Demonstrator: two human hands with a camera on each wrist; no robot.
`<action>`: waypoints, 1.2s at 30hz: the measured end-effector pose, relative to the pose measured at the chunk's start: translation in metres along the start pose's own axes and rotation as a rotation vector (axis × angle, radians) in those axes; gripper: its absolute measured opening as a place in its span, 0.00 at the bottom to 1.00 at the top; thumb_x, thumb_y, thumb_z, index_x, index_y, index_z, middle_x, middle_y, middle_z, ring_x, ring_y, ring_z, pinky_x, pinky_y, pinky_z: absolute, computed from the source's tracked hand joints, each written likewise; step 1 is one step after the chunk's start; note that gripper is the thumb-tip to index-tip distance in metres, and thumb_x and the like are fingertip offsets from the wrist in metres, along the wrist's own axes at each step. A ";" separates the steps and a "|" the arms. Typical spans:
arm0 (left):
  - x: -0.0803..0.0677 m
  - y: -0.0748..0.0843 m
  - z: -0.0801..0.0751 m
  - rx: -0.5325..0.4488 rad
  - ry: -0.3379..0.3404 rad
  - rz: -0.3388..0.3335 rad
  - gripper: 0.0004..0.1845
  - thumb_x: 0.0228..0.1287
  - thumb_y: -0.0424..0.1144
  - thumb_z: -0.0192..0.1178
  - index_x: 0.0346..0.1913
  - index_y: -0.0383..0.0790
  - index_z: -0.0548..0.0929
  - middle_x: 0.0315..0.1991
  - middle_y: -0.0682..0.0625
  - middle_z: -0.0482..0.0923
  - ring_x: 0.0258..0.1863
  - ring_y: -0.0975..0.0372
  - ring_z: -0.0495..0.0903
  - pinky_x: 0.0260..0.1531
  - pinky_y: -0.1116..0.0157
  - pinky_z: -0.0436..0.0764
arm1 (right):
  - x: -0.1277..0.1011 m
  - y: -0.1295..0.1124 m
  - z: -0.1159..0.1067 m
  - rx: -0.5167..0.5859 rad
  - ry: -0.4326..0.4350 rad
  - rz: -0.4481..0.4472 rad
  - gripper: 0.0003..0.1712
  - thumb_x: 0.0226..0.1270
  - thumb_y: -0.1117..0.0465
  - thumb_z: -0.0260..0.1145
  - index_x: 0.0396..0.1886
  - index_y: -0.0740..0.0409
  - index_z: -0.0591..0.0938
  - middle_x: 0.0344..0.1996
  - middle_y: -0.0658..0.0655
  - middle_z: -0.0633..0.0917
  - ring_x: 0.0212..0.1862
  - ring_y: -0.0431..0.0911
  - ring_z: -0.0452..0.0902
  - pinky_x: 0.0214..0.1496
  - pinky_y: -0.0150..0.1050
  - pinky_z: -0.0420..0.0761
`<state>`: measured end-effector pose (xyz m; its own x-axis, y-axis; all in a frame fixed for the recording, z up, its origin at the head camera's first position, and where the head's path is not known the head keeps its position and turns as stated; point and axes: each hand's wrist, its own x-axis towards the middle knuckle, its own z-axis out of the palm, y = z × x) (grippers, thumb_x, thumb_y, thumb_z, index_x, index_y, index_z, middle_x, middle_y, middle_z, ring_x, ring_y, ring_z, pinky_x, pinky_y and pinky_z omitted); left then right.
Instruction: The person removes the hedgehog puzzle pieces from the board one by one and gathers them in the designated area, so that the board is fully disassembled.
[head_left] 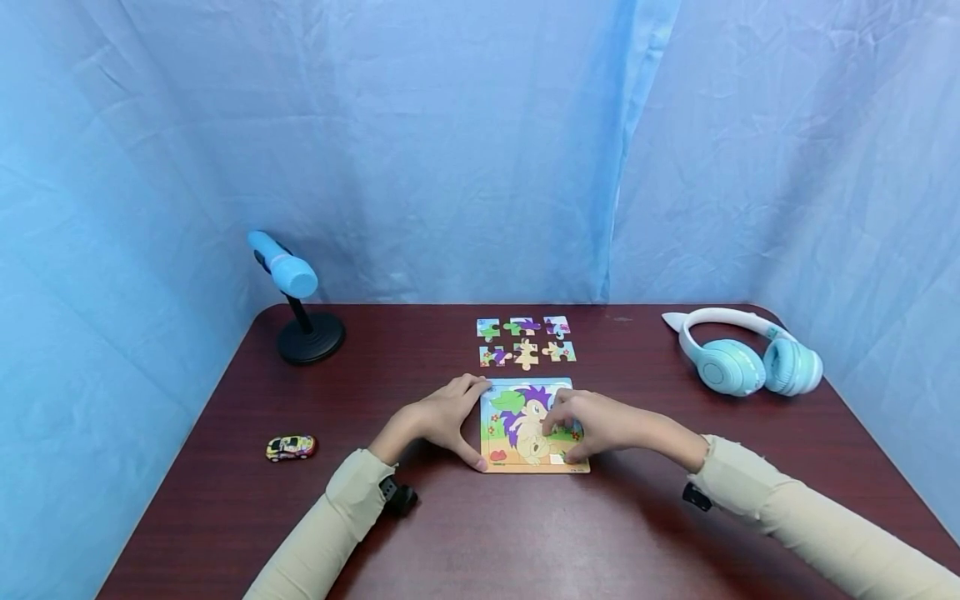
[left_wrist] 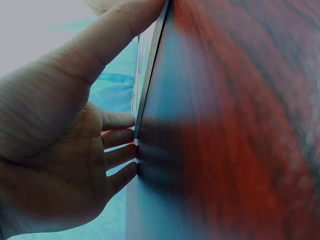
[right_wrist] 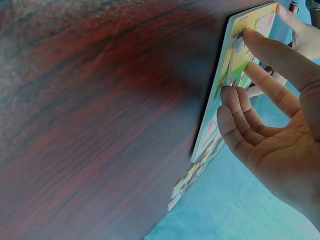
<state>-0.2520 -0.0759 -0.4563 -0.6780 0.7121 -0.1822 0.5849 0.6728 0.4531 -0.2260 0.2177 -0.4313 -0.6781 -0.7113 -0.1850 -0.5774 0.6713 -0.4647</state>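
Beige sleeves (head_left: 318,533) lie on the near side of the puzzle board (head_left: 525,468). Along the board's left edge, the left hand (head_left: 447,414) has spread fingers, thumb at the near corner; the left wrist view shows its palm, hidden in the head view. Over the board's right half, the right hand (head_left: 600,421) bends its fingers towards the picture; whether they pinch a piece I cannot tell. Loose pieces (head_left: 526,355) lie just beyond the board.

Table (head_left: 465,542) bears puzzle (head_left: 517,433), pieces (head_left: 526,355), car (head_left: 291,447), stand (head_left: 311,338), headphones (head_left: 729,367).
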 end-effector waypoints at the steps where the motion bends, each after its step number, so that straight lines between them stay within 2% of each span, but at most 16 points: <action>1: 0.000 0.000 0.000 -0.002 -0.001 -0.002 0.67 0.44 0.62 0.80 0.80 0.35 0.53 0.74 0.42 0.57 0.73 0.51 0.61 0.73 0.51 0.66 | 0.000 0.000 0.000 0.008 -0.002 0.001 0.20 0.53 0.59 0.82 0.47 0.49 0.89 0.41 0.50 0.79 0.42 0.43 0.75 0.45 0.36 0.79; 7: 0.000 0.001 -0.001 -0.007 -0.008 -0.005 0.67 0.44 0.62 0.81 0.80 0.36 0.53 0.74 0.42 0.58 0.73 0.51 0.61 0.73 0.52 0.66 | -0.001 -0.001 0.002 0.025 -0.006 0.013 0.20 0.52 0.60 0.82 0.47 0.50 0.88 0.40 0.51 0.79 0.40 0.43 0.73 0.41 0.32 0.77; 12: 0.001 0.001 0.000 -0.002 -0.010 0.002 0.67 0.44 0.63 0.80 0.80 0.37 0.53 0.75 0.43 0.58 0.73 0.52 0.61 0.73 0.52 0.66 | -0.001 -0.001 0.004 0.004 -0.009 0.033 0.20 0.51 0.58 0.82 0.46 0.48 0.88 0.39 0.50 0.78 0.39 0.42 0.72 0.40 0.32 0.76; 20: 0.001 0.000 -0.001 0.012 -0.010 0.008 0.67 0.44 0.62 0.80 0.80 0.36 0.53 0.74 0.43 0.58 0.73 0.52 0.61 0.73 0.53 0.66 | -0.001 -0.002 0.003 0.030 -0.018 0.037 0.21 0.51 0.59 0.82 0.46 0.49 0.86 0.39 0.51 0.77 0.39 0.43 0.72 0.39 0.32 0.75; 36: 0.000 0.002 -0.003 0.014 -0.001 0.024 0.67 0.44 0.61 0.81 0.80 0.33 0.54 0.73 0.42 0.59 0.72 0.51 0.62 0.72 0.52 0.66 | -0.001 -0.004 0.001 0.033 -0.034 0.002 0.21 0.51 0.61 0.80 0.48 0.51 0.87 0.40 0.53 0.77 0.36 0.40 0.70 0.35 0.31 0.74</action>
<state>-0.2516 -0.0752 -0.4525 -0.6631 0.7285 -0.1723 0.6073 0.6581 0.4451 -0.2221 0.2158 -0.4301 -0.6631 -0.7170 -0.2148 -0.5604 0.6659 -0.4925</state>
